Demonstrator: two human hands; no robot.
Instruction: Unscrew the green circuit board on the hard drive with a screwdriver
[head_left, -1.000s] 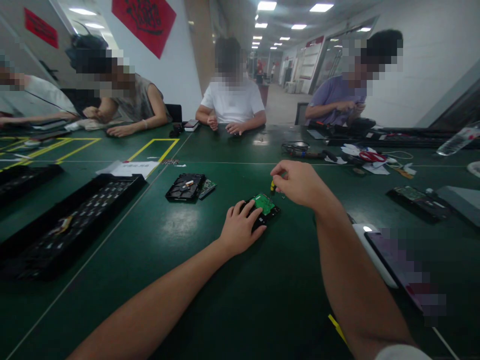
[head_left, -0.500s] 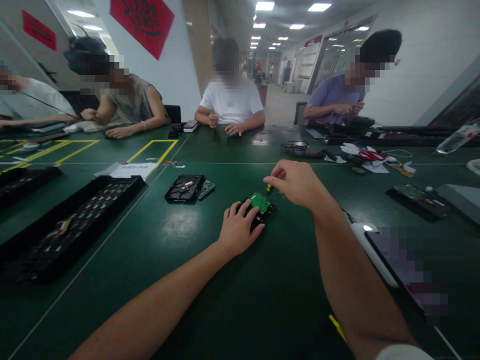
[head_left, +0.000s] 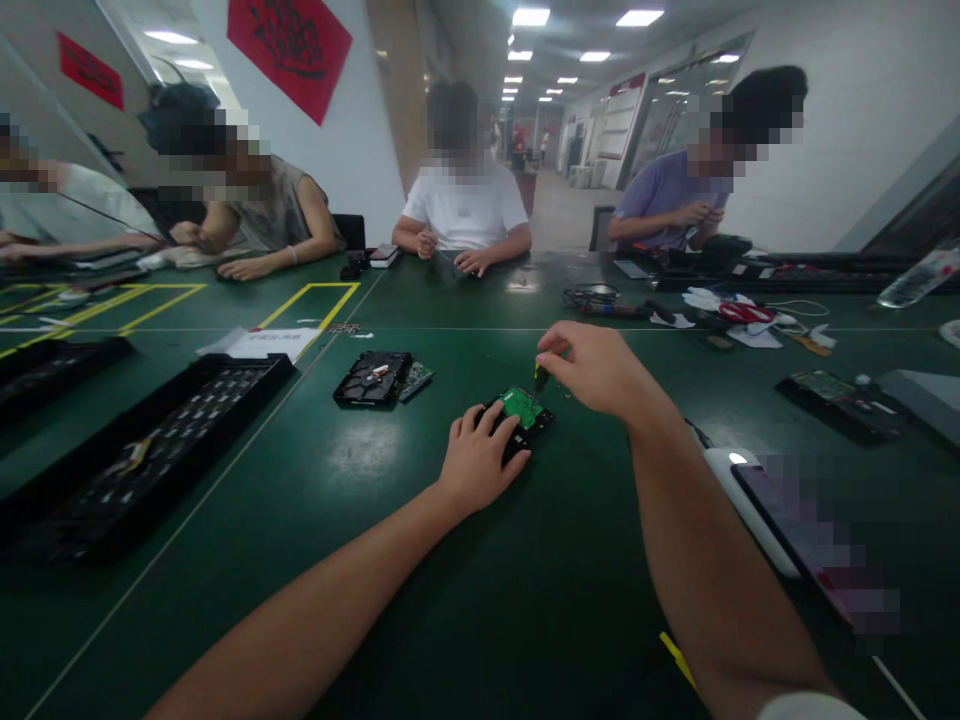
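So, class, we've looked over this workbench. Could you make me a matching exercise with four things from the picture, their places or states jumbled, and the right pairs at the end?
Things:
1. left hand
2. screwdriver
3. large black tray
4. bottle

Places or states:
A. at the left of the picture, a yellowish piece inside
B. transparent, at the picture's right edge
C. spread over a black device
D. held in the right hand, pointing down at a green board

Pairs: 1-C, 2-D, 3-A, 4-B
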